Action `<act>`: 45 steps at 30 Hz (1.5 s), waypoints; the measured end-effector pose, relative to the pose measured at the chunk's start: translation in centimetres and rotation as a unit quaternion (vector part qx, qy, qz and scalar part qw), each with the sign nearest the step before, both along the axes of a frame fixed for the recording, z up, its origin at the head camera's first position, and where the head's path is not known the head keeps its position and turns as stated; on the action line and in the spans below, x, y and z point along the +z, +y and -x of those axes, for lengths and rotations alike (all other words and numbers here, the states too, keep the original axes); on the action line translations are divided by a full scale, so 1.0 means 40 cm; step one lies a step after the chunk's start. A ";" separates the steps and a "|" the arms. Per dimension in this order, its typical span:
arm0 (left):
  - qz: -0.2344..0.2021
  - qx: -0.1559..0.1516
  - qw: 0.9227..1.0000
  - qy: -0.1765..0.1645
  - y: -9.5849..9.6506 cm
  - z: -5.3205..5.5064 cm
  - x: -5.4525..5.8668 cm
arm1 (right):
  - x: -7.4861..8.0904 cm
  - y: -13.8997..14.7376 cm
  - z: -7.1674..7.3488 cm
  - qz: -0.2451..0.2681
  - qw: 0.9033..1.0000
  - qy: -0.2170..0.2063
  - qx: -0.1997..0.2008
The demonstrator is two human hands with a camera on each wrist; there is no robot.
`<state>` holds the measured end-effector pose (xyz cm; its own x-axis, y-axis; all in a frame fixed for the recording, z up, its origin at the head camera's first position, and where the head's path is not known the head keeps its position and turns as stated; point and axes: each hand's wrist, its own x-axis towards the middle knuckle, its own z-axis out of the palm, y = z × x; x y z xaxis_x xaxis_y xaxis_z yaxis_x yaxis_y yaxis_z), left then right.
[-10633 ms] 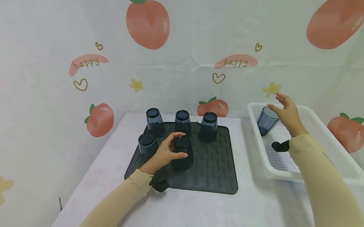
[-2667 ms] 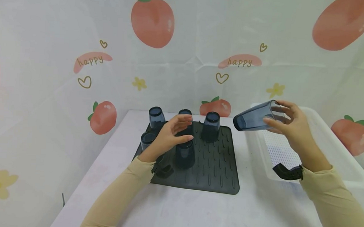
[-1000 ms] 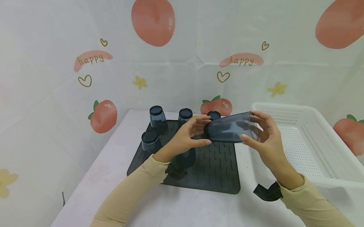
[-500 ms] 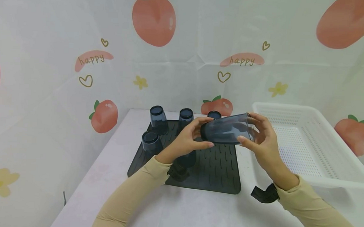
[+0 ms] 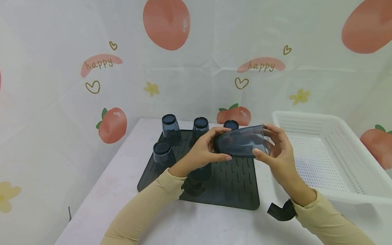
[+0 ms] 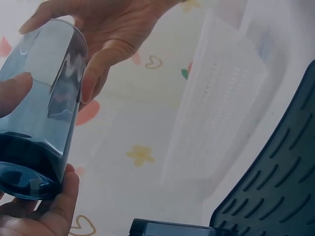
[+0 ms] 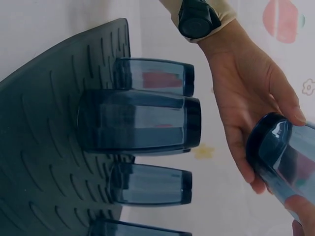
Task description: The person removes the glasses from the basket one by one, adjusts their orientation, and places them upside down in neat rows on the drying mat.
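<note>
A blue-tinted drinking glass [image 5: 239,141] lies nearly sideways in the air over the black ribbed mat [image 5: 234,188]. Its dark base points left and its rim points right. My left hand [image 5: 203,151] grips the base end, thumb below and fingers around the far side. With thumb and fingers, my right hand [image 5: 280,156] holds the rim end. Both hands also show in the left wrist view, on the same glass [image 6: 44,98]. Several matching glasses stand upside down on the mat, among them a front-left glass [image 5: 164,155] and a back-left glass [image 5: 170,126]. My left hand and forearm partly cover the front-middle glass [image 5: 202,172].
A white perforated plastic basket [image 5: 331,156] stands to the right of the mat. Behind everything hangs a white printed sheet [image 5: 197,90]. Black straps sit on both wrists, and the white tabletop [image 5: 224,228] runs along the front.
The right hand has lifted the glass from the basket and brought it left above the mat. The left hand has left the front-middle glass and taken the lifted glass's base. Lately both drift slightly left and down.
</note>
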<state>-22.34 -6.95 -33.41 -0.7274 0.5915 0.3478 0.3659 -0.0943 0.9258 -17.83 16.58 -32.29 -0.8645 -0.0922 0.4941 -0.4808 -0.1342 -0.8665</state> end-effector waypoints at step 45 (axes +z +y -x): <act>-0.075 0.056 0.995 0.033 -0.037 0.000 0.023 | -0.033 0.027 0.034 -0.219 0.965 -0.107 0.096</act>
<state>-22.34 -8.43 -32.48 -0.7579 0.4463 0.4759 0.4419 -0.1854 0.8777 -19.18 17.67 -33.60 -0.8884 -0.4204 0.1844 -0.2880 0.1975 -0.9371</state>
